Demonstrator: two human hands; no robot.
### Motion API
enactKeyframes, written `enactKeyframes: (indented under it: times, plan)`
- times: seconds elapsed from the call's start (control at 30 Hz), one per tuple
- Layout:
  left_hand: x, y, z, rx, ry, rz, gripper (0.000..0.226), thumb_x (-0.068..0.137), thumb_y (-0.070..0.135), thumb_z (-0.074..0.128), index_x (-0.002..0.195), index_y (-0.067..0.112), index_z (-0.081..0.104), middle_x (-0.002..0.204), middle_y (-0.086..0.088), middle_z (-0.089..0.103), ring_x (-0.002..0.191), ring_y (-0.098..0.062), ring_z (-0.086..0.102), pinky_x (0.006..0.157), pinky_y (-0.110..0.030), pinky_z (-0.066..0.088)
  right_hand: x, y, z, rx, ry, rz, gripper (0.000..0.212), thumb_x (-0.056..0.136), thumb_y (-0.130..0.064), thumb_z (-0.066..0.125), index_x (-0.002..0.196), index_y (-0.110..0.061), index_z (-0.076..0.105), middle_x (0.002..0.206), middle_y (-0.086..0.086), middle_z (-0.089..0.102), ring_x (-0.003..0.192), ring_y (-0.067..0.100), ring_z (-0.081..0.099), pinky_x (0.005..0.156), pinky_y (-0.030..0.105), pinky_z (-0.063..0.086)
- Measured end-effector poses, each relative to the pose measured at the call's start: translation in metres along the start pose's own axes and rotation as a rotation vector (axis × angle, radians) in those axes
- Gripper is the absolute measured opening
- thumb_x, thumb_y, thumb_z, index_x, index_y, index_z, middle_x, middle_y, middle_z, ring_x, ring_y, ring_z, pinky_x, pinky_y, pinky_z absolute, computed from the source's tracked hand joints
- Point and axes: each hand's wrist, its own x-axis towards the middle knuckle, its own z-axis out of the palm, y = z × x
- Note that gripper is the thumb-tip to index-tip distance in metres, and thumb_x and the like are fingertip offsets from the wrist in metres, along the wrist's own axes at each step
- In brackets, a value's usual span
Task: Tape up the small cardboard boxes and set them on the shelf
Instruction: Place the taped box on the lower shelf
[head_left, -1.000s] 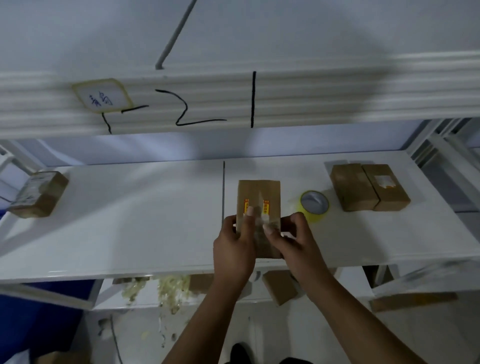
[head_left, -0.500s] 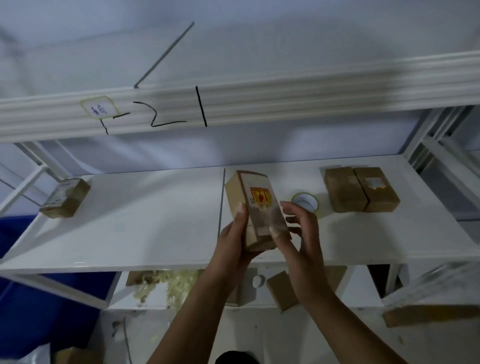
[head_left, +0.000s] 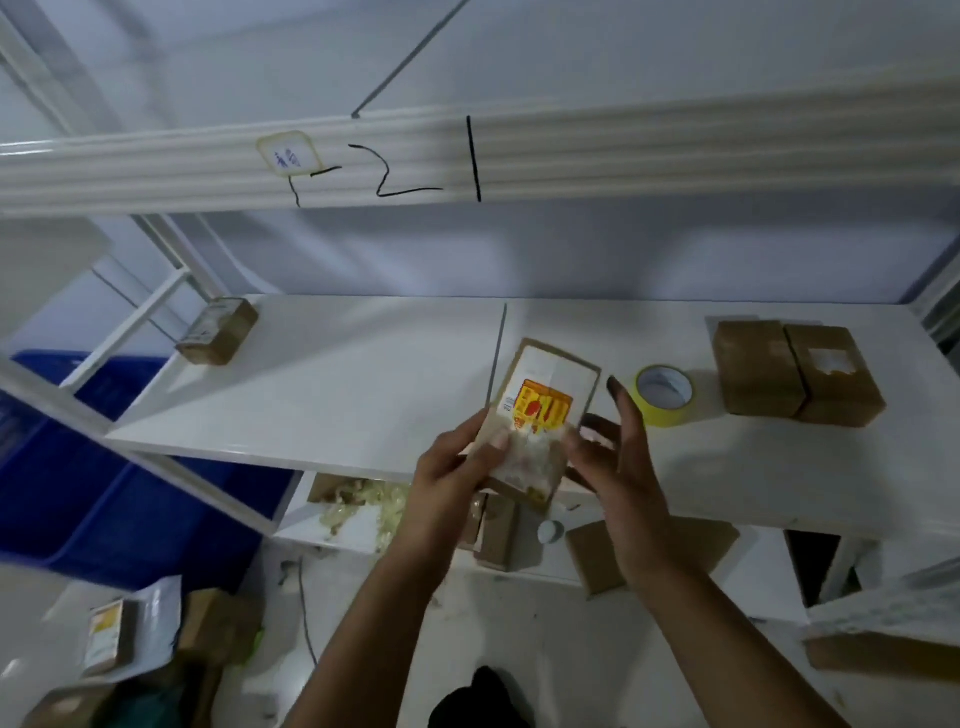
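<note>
Labelled box (head_left: 540, 410) clamped in left grip (head_left: 447, 478); right grip (head_left: 623, 478) at its edge, closure indeterminable. Box pair (head_left: 779, 364) and lone box (head_left: 218, 332) already on shelf (head_left: 337, 374); placement seemingly pending.

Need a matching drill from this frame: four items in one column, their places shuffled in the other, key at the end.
Things
1. labelled box
2. tape roll
3. pair of plain boxes
4. lone box

Places
A. far left end of the shelf
B. right end of the shelf, side by side
C. held over the shelf's front edge, left hand and right hand on it
D. lying flat on the shelf, between the held box and the pair

Pairs: 1-C, 2-D, 3-B, 4-A
</note>
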Motion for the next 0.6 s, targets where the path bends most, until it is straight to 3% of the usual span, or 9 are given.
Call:
enactKeyframes:
  times: [0.07,0.13,0.2,0.3,0.4,0.47,0.53,0.6]
  plan:
    - [-0.002,0.021,-0.031,0.090,-0.082,-0.036,0.048,0.088,0.037,0.079,0.135,0.027,0.074,0.131,-0.002,0.076,0.121,-0.025,0.073,0.104,-0.044,0.059,0.016,-0.015,-0.004,-0.058,-0.059,0.046,0.076,0.081,-0.058,0.079,0.147,-0.059,0.040,0.131,-0.015,0.066,0.118,0.008,0.068,0.087,0.027,0.057]
    - [0.000,0.045,-0.063,0.204,-0.137,-0.032,0.058,0.082,0.038,0.085,0.138,0.027,0.072,0.128,0.001,0.078,0.120,-0.019,0.073,0.106,-0.039,0.058,0.030,-0.029,0.000,-0.179,-0.270,0.117,0.063,0.079,-0.058,0.080,0.137,-0.055,0.056,0.119,-0.010,0.074,0.111,0.012,0.072,0.089,0.031,0.058]
    - [0.005,0.062,-0.090,0.177,-0.017,0.001,0.060,0.081,0.038,0.089,0.138,0.027,0.071,0.126,0.001,0.079,0.119,-0.018,0.074,0.112,-0.043,0.053,0.034,-0.033,0.019,-0.220,-0.458,0.163,0.055,0.074,-0.055,0.078,0.127,-0.050,0.067,0.109,0.001,0.075,0.106,0.020,0.073,0.082,0.031,0.060]
    - [0.007,0.057,-0.125,0.059,0.195,0.040,0.060,0.077,0.036,0.092,0.132,0.022,0.074,0.125,-0.002,0.079,0.120,-0.020,0.074,0.115,-0.048,0.051,0.031,-0.018,0.053,-0.226,-0.541,0.154,0.064,0.071,-0.051,0.083,0.132,-0.057,0.062,0.113,0.002,0.074,0.105,0.020,0.074,0.081,0.035,0.063]
    - [0.002,0.036,-0.158,-0.054,0.294,0.029,0.053,0.077,0.042,0.091,0.123,0.017,0.078,0.118,-0.006,0.081,0.114,-0.028,0.077,0.097,-0.040,0.063,0.027,-0.001,0.084,-0.226,-0.671,0.211,0.073,0.075,-0.047,0.088,0.138,-0.062,0.054,0.117,-0.003,0.078,0.108,0.019,0.075,0.084,0.031,0.061]
    - [-0.005,0.022,-0.180,-0.213,0.487,0.026,0.052,0.079,0.051,0.086,0.116,0.015,0.078,0.112,-0.006,0.082,0.107,-0.029,0.079,0.091,-0.042,0.066,0.024,0.011,0.108,-0.235,-0.671,0.207,0.073,0.076,-0.041,0.090,0.138,-0.059,0.056,0.115,0.001,0.079,0.104,0.020,0.076,0.082,0.029,0.061]
    - [-0.014,0.002,-0.200,-0.280,0.688,-0.024,0.045,0.093,0.054,0.071,0.117,0.017,0.076,0.114,-0.005,0.081,0.110,-0.029,0.077,0.097,-0.046,0.062,0.021,0.025,0.138,-0.206,-0.562,0.173,0.067,0.079,-0.034,0.089,0.136,-0.055,0.060,0.115,0.000,0.078,0.099,0.020,0.076,0.082,0.033,0.062]
    - [-0.033,-0.020,-0.207,-0.312,0.665,-0.061,0.040,0.104,0.050,0.058,0.125,0.020,0.073,0.115,-0.006,0.080,0.114,-0.032,0.074,0.100,-0.048,0.059,0.019,0.039,0.172,-0.127,-0.446,0.179,0.058,0.084,-0.031,0.086,0.133,-0.053,0.063,0.118,-0.001,0.077,0.103,0.021,0.077,0.084,0.040,0.064]
